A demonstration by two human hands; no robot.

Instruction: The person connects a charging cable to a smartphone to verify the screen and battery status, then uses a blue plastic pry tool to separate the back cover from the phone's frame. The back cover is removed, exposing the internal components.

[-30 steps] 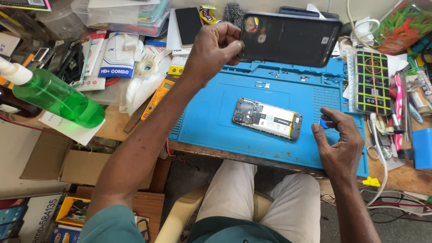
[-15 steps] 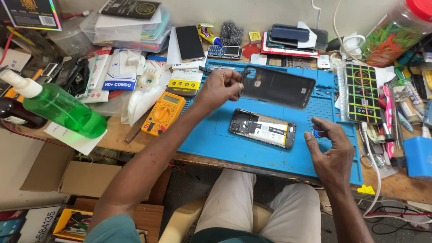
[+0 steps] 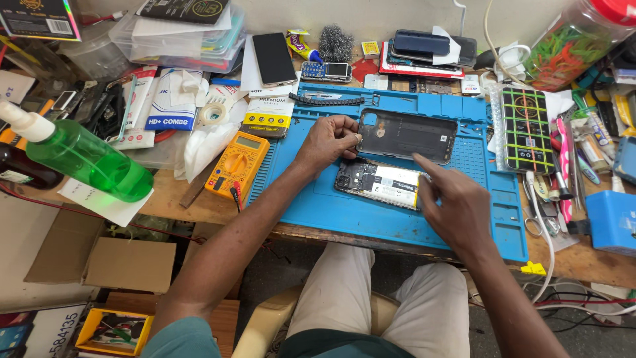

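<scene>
A dark phone back cover (image 3: 407, 136) lies just above an opened phone (image 3: 379, 184) on the blue repair mat (image 3: 311, 205). My left hand (image 3: 328, 142) grips the cover's left edge with thumb and fingers. My right hand (image 3: 457, 205) hovers at the opened phone's right end, index finger stretched toward the cover's lower edge, holding nothing. The opened phone shows its white battery and circuit board.
A yellow multimeter (image 3: 237, 164) sits left of the mat, a green spray bottle (image 3: 83, 156) farther left. Behind the mat lie several phones (image 3: 274, 58) and plastic boxes (image 3: 179, 33). Right of it are a green-lined phone (image 3: 527, 129), tweezers and tools (image 3: 563, 172).
My left hand has lowered the back cover from the air down over the mat above the opened phone. My right hand has moved from the mat's right side to the phone's right end.
</scene>
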